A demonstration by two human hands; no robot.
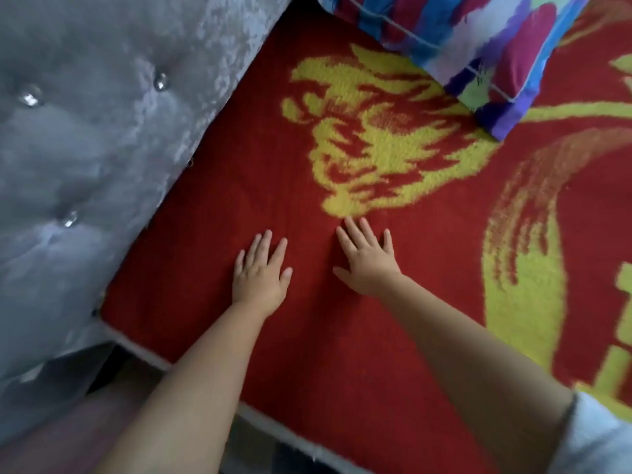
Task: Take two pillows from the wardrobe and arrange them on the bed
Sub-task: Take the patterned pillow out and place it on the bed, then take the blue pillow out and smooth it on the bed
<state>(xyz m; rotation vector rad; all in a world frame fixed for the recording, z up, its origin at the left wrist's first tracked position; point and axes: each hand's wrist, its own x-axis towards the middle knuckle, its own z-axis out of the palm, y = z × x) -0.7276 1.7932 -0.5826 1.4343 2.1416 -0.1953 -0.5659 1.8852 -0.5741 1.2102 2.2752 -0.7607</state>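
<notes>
A pillow point(478, 46) in a bright blue, purple, magenta and green case lies at the top right of the bed point(239, 165), which is covered by a red blanket with yellow patterns. My left hand point(261, 275) rests flat on the blanket with fingers spread, holding nothing. My right hand point(367, 260) lies flat beside it, also empty, fingertips at the edge of a yellow patch. Both hands are well below the pillow and apart from it. Only one pillow is in view, partly cut off by the frame's top edge.
A grey tufted velvet headboard point(85, 148) with crystal buttons runs along the left side of the bed. The bed's near edge point(266, 422) crosses the bottom, with floor below it at the lower left.
</notes>
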